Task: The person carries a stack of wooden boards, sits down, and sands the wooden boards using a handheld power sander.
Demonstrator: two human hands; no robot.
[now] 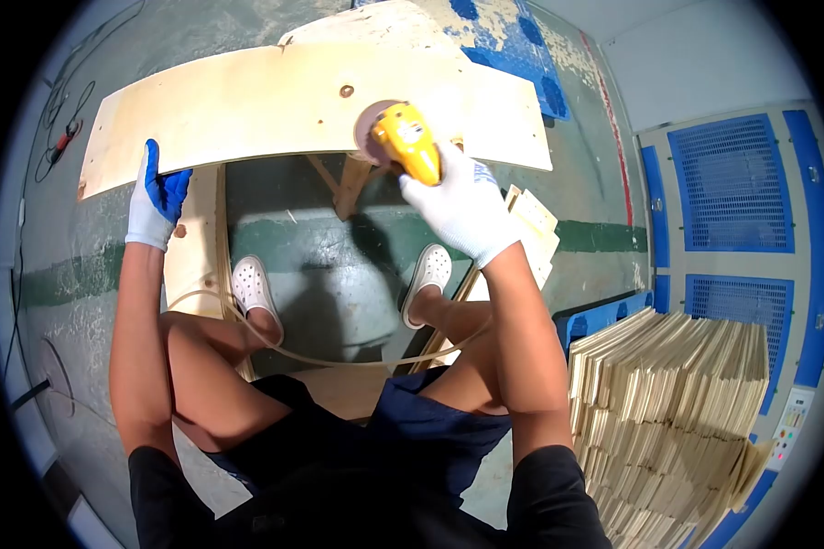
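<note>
A long pale wooden board (220, 114) with a few dark knots lies crosswise in front of me. My right hand (465, 203), in a white glove, is closed around a yellow sander (410, 142). Its round brownish pad (367, 131) rests on the board's face, right of the middle. At the board's near left edge is my left hand (158, 201), in a white glove with blue palm coating. The thumb lies over the edge and the fingers curl below it, gripping the board. A thin pale hose (339, 362) loops across my legs.
A tall stack of thin boards (668, 403) stands at right on a blue pallet (604, 316). Behind it are blue-grilled cabinets (732, 183). More boards (533, 229) lie right of my foot. A red tool (64, 139) with a cord lies on the floor at left.
</note>
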